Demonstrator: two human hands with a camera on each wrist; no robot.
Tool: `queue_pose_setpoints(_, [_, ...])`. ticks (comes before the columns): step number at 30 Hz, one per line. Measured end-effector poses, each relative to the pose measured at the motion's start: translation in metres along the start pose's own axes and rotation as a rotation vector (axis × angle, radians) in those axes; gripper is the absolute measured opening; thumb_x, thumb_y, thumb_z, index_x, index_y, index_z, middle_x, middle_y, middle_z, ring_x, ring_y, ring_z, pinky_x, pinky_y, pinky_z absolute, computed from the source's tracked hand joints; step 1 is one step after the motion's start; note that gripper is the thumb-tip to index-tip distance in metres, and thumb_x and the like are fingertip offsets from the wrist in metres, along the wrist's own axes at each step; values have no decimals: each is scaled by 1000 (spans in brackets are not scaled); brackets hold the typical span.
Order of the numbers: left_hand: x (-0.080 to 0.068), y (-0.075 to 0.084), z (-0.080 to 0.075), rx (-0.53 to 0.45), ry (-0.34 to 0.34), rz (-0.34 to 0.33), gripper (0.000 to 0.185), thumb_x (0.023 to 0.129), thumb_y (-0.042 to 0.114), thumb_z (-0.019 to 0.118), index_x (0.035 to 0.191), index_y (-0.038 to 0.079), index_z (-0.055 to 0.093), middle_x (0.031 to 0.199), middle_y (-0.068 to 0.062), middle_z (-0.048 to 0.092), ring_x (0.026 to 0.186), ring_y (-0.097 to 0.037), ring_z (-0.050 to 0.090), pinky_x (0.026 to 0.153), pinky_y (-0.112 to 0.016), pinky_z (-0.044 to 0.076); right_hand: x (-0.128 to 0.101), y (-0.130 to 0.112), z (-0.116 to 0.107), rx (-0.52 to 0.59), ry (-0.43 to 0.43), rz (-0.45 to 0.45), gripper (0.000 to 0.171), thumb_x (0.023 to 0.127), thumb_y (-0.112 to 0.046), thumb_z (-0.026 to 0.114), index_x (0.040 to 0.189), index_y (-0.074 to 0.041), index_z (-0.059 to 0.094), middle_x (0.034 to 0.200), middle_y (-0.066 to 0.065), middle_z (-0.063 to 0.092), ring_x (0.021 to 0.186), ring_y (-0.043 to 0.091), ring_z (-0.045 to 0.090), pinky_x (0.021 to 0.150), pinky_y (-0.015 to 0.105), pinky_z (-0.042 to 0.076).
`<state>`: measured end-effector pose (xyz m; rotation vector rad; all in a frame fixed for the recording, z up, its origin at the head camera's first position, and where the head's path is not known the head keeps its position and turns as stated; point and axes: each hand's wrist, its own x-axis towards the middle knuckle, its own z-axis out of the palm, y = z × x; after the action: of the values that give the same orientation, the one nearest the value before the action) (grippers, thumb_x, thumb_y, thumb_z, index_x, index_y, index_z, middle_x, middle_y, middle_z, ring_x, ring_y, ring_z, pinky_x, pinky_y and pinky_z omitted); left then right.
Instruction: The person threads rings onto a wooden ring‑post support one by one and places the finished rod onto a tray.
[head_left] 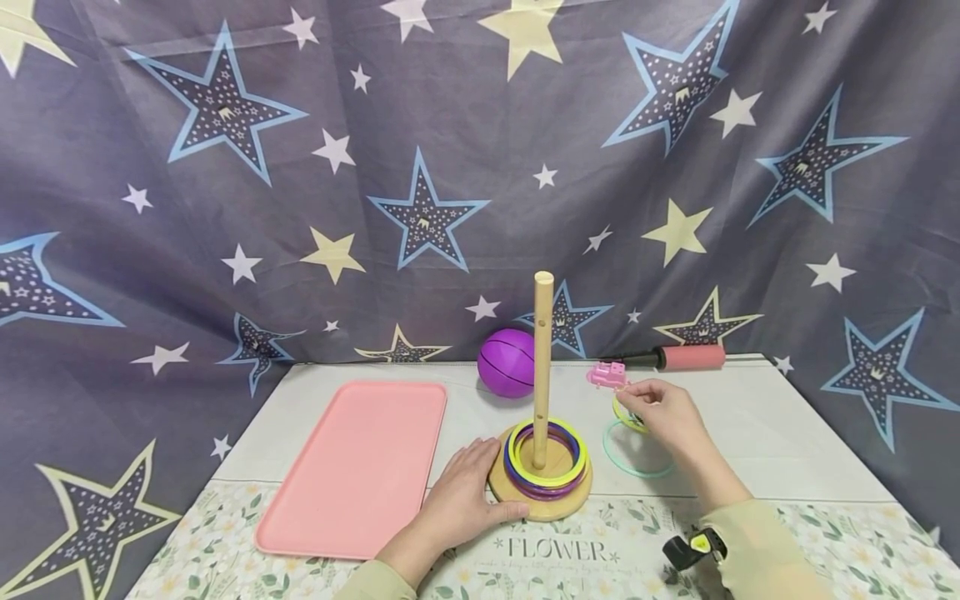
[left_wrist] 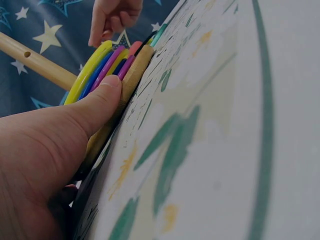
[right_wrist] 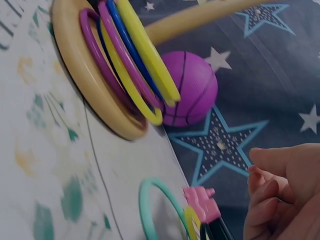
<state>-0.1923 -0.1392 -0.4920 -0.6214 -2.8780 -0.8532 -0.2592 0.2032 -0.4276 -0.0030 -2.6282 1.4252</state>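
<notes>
A wooden peg (head_left: 543,367) stands upright on a round wooden base (head_left: 558,508). Stacked round its foot are several rings in yellow, blue and purple, the yellow ring (head_left: 570,475) uppermost. My left hand (head_left: 463,498) rests against the base's left side. Its thumb (left_wrist: 102,97) lies along the rim beside the rings. Over to the right, my right hand (head_left: 666,415) hovers with loosely bent fingers, thumb and forefinger tips close together. Nothing shows between them in the right wrist view. Below it lie another yellow ring (right_wrist: 192,223) and a turquoise ring (right_wrist: 145,205).
A pink tray (head_left: 352,475) lies on the left of the table. Behind the peg sits a purple ball (head_left: 504,365). A small pink toy (head_left: 607,374) and a pump with a pink barrel (head_left: 693,357) lie near the starry curtain (head_left: 450,108). A dark strap circles the right sleeve.
</notes>
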Motion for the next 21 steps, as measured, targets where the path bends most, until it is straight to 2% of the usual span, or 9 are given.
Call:
queue_pose_setpoints(5, [-1, 1, -2, 1, -1, -6, 114, 87, 68, 86, 166, -2, 45, 167, -23, 48, 160, -42, 37, 134, -59, 25, 4, 11, -10, 57, 39, 55, 38, 106, -36, 77, 118, 0, 76, 97, 5, 69, 77, 19, 57, 60, 29, 50])
queue_pose_setpoints(16, [-1, 2, -1, 6, -3, -10, 114, 86, 68, 87, 165, -3, 45, 167, -23, 49, 160, -42, 37, 134, -58, 25, 9, 38, -29, 145, 120, 140, 40, 106, -32, 77, 125, 3, 73, 90, 0, 65, 67, 14, 55, 55, 28, 50])
queue_pose_setpoints(21, [0, 2, -1, 10, -1, -7, 114, 87, 68, 86, 165, -4, 45, 167, -24, 48, 160, -42, 37, 134, -59, 25, 11, 52, -36, 132, 137, 156, 43, 107, -34, 75, 129, 3, 72, 94, 2, 67, 71, 14, 56, 57, 28, 52])
